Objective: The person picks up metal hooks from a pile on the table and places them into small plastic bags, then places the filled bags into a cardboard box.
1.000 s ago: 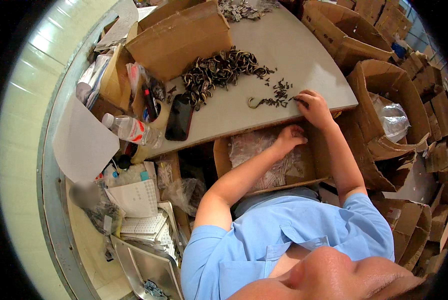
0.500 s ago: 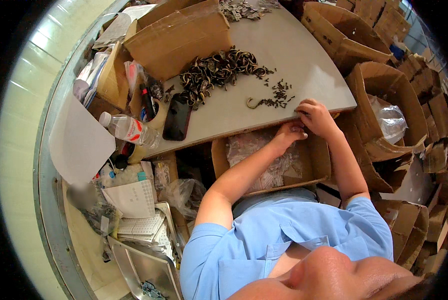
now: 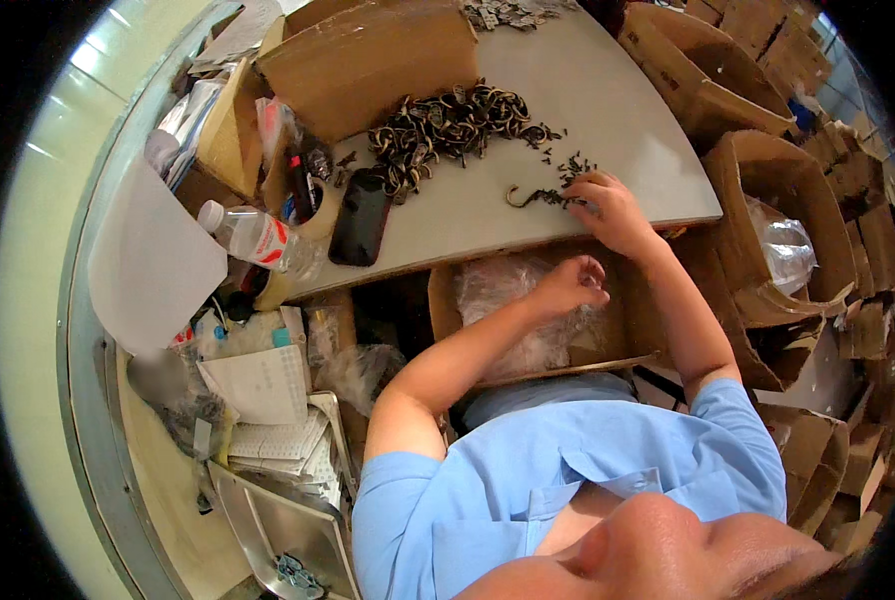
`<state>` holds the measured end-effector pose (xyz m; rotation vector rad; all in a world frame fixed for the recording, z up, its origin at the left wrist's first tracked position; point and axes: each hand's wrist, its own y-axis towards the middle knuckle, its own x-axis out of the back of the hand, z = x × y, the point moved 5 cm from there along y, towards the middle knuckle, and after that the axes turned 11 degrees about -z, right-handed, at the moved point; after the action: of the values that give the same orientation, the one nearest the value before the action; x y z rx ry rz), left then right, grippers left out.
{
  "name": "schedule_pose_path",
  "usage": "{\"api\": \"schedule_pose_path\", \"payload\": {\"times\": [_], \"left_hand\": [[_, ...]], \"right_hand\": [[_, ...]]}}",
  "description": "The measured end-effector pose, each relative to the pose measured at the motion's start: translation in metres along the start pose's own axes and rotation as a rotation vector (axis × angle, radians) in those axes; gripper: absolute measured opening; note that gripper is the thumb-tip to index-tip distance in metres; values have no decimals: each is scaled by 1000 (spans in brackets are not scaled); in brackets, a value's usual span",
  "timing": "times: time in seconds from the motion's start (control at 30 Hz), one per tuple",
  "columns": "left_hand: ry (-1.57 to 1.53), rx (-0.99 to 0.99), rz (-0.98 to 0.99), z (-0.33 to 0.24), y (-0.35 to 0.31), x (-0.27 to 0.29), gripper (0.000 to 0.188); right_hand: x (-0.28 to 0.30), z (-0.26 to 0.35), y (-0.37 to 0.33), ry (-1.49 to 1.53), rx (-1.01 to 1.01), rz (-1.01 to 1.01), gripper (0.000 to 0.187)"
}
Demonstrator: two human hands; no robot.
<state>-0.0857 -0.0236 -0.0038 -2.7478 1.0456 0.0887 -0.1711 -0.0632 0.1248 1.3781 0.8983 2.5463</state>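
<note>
My right hand (image 3: pixel 610 212) reaches over the table's near edge, its bent fingers apart and touching a scatter of small dark screw-like pieces (image 3: pixel 576 166). My left hand (image 3: pixel 571 287) is lower, above an open cardboard box (image 3: pixel 623 318) at my lap, its fingers curled together. Whatever is between them is too small to make out. Clear plastic bags (image 3: pixel 503 300) lie in that box. A single curved hook-like piece (image 3: pixel 514 197) lies left of the small pieces. Farther left is a heap of dark curved metal parts (image 3: pixel 448 130) with pale edges.
On the table (image 3: pixel 628 110) stand a phone (image 3: pixel 360 218), a plastic bottle (image 3: pixel 258 238) and a cardboard box (image 3: pixel 368 65). More open cartons (image 3: pixel 778 220) are stacked at the right. Papers (image 3: pixel 268 390) and a metal tray (image 3: pixel 283 530) are at the lower left.
My hands were together at the table edge. My right hand has moved forward to the small dark pieces, and my left has dropped back slightly over the box.
</note>
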Motion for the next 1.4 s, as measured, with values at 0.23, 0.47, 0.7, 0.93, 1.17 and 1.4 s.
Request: {"api": "schedule_pose_path", "payload": {"times": [0.23,0.47,0.7,0.93,1.17,1.4], "left_hand": [[-147,6,-46,8,-23,7,32],[-43,3,-144,11,-22,16,35],[-93,-10,-130,20,-26,17,32],[-80,-45,-124,13,-28,21,34],[-82,-12,-92,30,-20,17,36],[-3,-12,-123,21,-24,22,36]], "right_hand": [[-52,-20,69,9,-173,12,24],[-73,-62,121,-323,-67,97,22],[-66,-56,122,-281,18,177,29],[-19,-16,109,-142,-113,195,28],[-40,11,65,372,-120,48,14],[-48,17,59,306,145,174,21]]}}
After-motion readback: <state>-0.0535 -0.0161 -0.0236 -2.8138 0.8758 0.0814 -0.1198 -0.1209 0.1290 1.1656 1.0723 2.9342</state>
